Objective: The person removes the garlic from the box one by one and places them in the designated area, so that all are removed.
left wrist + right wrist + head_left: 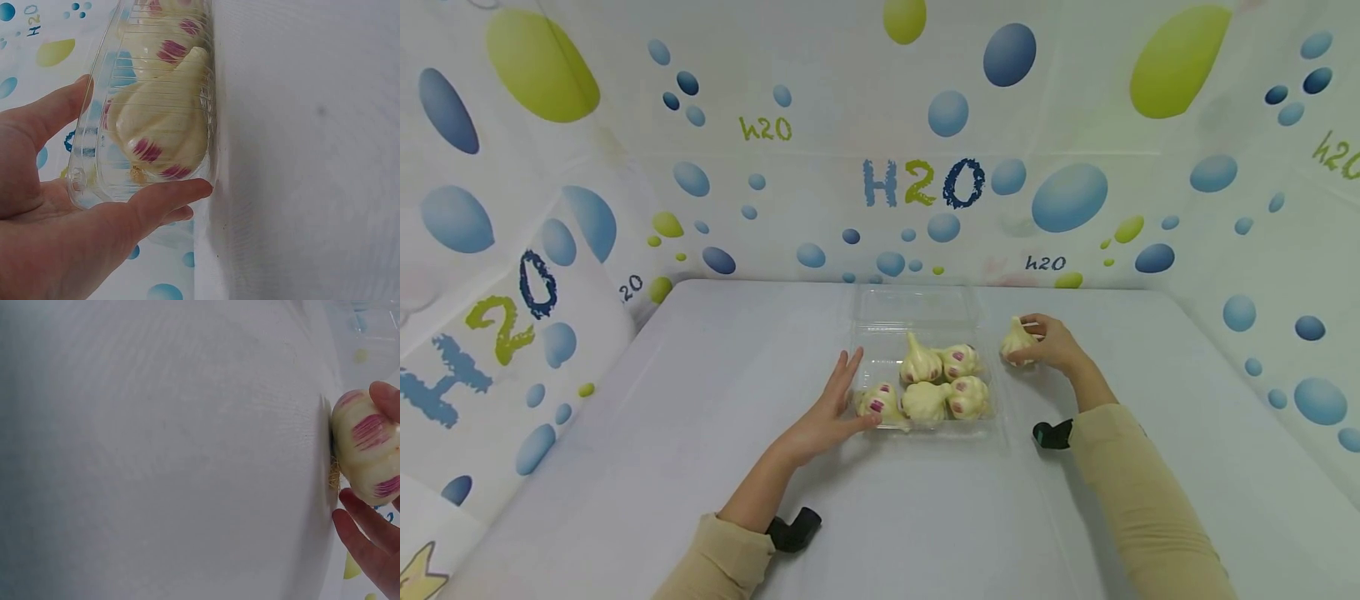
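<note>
Already, five garlic bulbs (925,402) lie in the open clear box (880,365) beside the outspread left hand (830,419); a sixth bulb (1016,340) remains outside, gripped by the right hand (1057,343).

Garlic bulb (1014,338) in right hand (1052,343), beside container (880,364)

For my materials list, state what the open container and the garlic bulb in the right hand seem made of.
Container: probably thin, glossy clear plastic; bulbs show through its ribbed wall. Garlic bulb: smooth, satin, cream with purple streaks; real garlic or imitation, hard to tell.
</note>
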The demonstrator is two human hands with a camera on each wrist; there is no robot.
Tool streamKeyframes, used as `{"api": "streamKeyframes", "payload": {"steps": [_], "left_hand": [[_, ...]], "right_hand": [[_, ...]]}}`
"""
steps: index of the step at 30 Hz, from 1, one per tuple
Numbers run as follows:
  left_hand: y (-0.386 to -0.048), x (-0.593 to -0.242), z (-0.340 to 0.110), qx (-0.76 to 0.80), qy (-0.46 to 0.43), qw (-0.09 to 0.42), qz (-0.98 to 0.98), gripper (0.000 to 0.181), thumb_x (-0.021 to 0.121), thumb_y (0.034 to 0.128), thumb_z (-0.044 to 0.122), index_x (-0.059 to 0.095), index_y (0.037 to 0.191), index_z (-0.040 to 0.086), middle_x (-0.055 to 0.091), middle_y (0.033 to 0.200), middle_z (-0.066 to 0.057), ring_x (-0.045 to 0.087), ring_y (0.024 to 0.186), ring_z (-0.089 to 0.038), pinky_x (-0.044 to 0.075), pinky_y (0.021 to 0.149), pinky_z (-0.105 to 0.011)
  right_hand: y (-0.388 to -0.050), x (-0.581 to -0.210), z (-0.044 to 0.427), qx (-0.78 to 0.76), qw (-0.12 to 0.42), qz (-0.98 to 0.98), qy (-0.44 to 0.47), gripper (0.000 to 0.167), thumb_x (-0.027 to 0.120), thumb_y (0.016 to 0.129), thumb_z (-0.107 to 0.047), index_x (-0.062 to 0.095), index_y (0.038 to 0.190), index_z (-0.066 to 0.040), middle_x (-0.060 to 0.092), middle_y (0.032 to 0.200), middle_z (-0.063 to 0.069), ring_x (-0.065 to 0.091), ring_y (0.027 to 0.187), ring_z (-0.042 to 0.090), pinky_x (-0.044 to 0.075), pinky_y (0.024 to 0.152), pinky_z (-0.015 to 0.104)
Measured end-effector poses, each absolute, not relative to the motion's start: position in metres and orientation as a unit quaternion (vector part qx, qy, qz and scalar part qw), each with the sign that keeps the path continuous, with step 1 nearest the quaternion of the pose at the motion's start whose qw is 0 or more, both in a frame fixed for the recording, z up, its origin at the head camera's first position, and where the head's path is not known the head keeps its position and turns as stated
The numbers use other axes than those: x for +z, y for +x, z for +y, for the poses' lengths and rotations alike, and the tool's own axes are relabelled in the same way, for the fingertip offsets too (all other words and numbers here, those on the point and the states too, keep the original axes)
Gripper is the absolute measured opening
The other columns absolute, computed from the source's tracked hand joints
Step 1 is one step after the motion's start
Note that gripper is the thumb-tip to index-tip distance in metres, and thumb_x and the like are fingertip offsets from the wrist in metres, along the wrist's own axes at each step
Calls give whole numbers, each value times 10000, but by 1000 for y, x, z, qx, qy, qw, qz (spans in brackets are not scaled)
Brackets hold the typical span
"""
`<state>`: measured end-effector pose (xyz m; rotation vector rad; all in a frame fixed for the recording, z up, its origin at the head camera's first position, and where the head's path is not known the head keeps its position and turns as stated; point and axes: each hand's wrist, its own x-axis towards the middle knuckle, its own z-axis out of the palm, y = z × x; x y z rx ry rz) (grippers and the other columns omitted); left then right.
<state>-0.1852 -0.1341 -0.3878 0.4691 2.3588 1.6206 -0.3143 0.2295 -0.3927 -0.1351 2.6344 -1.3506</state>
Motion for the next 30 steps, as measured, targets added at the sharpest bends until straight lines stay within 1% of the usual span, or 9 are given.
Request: {"api": "streamKeyframes", "payload": {"steps": [5,7,11,14,19,25,30], "left_hand": [[-175,-366,-130,553,159,133,807,893,628,862,80,-6,1482,180,-211,1488,-138,47,1353,-399,108,1081,-496],[-178,-371,-132,553,160,130,807,897,634,860,94,-4,1483,197,-211,1490,-127,47,1354,-397,109,1080,-497],[-187,-389,-135,553,160,123,808,917,659,850,153,3,1477,286,-213,1496,-68,46,1357,-385,110,1079,-502],[-189,-395,-136,552,160,119,810,917,668,846,188,11,1469,334,-205,1500,-41,53,1360,-373,116,1080,-495],[-189,-395,-135,553,160,116,810,911,669,845,202,19,1470,336,-195,1503,-49,60,1358,-377,119,1079,-495],[-190,-396,-135,551,158,114,811,908,671,843,208,26,1472,326,-188,1505,-47,72,1357,-382,125,1077,-497],[-189,-396,-135,552,160,113,810,909,671,843,205,26,1476,306,-188,1505,-46,66,1360,-375,127,1077,-498]], "right_hand": [[-314,-394,230,-452,88,886,-53,773,786,718,-207,375,1336,6,369,1361,270,345,1234,403,315,983,545],[-314,-394,230,-454,87,885,-54,768,790,713,-211,386,1330,-1,377,1360,261,349,1235,399,318,982,543],[-315,-396,230,-456,85,884,-53,776,793,711,-224,385,1336,-12,373,1367,253,346,1239,398,316,984,543],[-314,-396,231,-463,76,881,-51,779,794,710,-230,386,1339,-21,378,1366,247,340,1248,395,319,984,542],[-312,-397,233,-478,57,875,-51,805,794,710,-253,373,1359,-33,396,1359,239,345,1256,397,332,978,537],[-311,-394,239,-488,29,871,-58,824,783,722,-290,352,1383,-51,406,1354,236,382,1215,430,355,963,530],[-306,-388,240,-482,24,873,-65,834,775,728,-315,338,1393,-63,402,1355,238,391,1213,428,356,959,538]]}}
